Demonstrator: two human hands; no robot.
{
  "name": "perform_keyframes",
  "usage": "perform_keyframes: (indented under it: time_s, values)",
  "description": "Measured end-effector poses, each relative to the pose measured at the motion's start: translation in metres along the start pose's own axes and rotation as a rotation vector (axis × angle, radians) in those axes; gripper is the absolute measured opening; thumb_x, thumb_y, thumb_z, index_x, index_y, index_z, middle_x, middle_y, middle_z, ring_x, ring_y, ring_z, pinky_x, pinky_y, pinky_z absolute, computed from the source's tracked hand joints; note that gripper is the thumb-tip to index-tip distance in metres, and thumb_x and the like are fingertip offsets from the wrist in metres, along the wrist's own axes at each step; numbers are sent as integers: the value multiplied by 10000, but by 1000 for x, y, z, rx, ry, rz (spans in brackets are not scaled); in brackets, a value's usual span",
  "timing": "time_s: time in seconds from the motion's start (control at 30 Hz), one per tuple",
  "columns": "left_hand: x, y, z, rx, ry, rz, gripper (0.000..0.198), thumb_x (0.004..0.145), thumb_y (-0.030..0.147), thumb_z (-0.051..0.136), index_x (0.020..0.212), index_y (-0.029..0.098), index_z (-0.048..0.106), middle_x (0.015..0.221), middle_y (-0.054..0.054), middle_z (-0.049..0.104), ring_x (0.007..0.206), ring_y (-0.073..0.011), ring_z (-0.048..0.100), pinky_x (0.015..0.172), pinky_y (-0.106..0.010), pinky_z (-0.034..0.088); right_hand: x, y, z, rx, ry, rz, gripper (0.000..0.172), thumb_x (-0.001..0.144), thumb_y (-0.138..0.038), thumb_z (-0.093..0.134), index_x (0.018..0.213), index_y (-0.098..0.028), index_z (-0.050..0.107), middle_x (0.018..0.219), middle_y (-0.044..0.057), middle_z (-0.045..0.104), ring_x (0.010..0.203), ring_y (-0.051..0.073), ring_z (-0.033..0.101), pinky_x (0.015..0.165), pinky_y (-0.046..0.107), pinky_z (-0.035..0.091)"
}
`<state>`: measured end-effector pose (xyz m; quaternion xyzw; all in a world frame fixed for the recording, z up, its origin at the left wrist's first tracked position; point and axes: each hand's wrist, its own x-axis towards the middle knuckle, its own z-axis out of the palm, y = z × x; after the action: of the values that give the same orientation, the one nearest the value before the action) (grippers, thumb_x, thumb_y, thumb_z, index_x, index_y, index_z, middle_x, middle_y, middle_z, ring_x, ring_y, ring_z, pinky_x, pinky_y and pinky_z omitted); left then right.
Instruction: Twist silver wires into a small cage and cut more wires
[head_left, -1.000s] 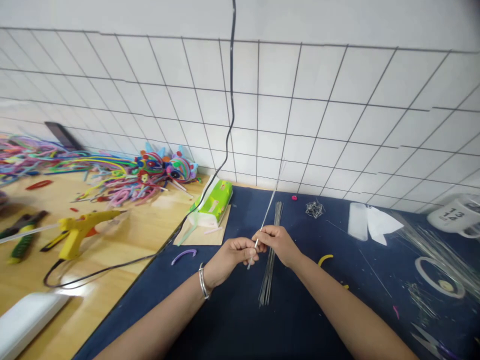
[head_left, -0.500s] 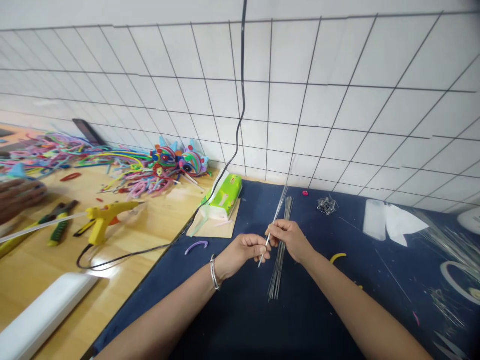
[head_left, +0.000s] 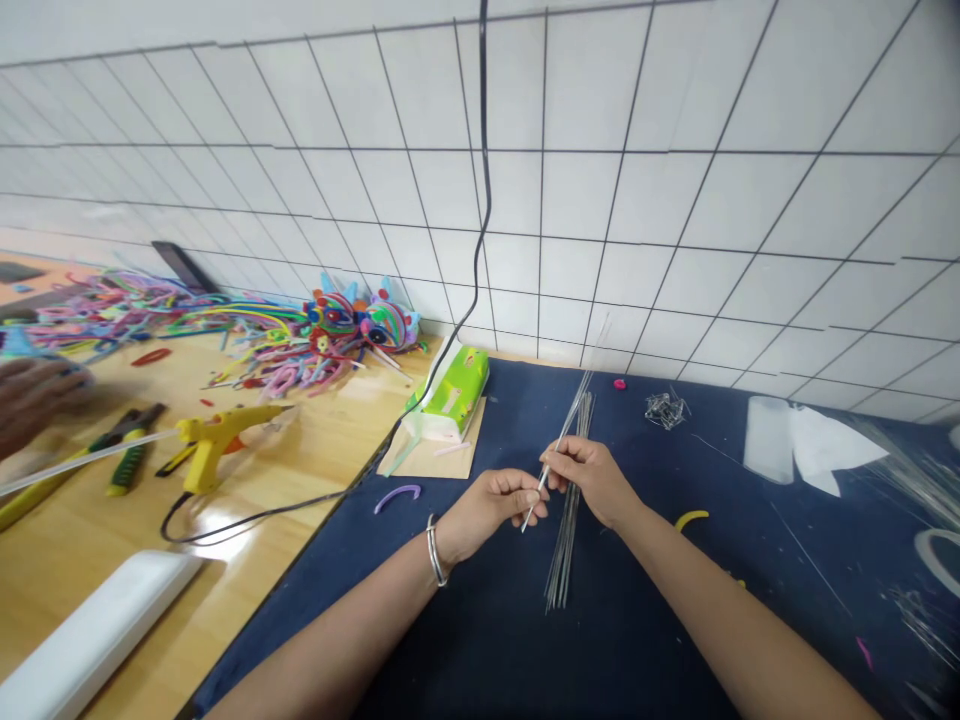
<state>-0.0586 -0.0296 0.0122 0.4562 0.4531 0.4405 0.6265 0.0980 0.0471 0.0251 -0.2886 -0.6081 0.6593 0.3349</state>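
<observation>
Because the held wires [head_left: 571, 418] are so slender, I judge that both hands pinch them close together to keep them from swaying. From my remote seat I see the left hand [head_left: 491, 508], at the centre of the frame, gripping them by thumb and fingers near the lower end; the right hand [head_left: 598, 480] grips just above. They slant toward the upper right, silvery and straight, thinning to faint tips before the tiled wall [head_left: 577, 230]; I cannot count them. A wire bundle [head_left: 562, 560] lies on the dark blue cloth [head_left: 465, 650], passing beneath the right hand, probably set there for easy reach.
</observation>
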Motion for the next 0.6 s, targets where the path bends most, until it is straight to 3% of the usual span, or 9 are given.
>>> perform_keyframes:
  time_s: [0.23,0.43,0.6]
  values:
    - [2,-2,-1,41,110,3,266,729,360,606,825,113,597,738,-60,646,575,-104,545,501,-207,378,3,5,-1,-32,47,13,236,756,-383,564,794,-154,602,571,-15,551,524,91,502,507,223,409]
    - [4,-1,-1,66,136,3,265,744,366,586,763,102,603,673,-46,627,511,-79,511,477,-198,377,6,14,-2,-2,48,35,225,767,-378,554,749,-154,576,594,-10,555,518,89,515,494,217,421]
    - [5,-1,-4,84,113,-45,296,736,401,581,787,109,589,751,-64,637,531,-95,556,447,-188,390,7,17,-3,-19,39,52,231,773,-383,542,754,-154,572,589,-8,564,514,89,525,488,215,427]
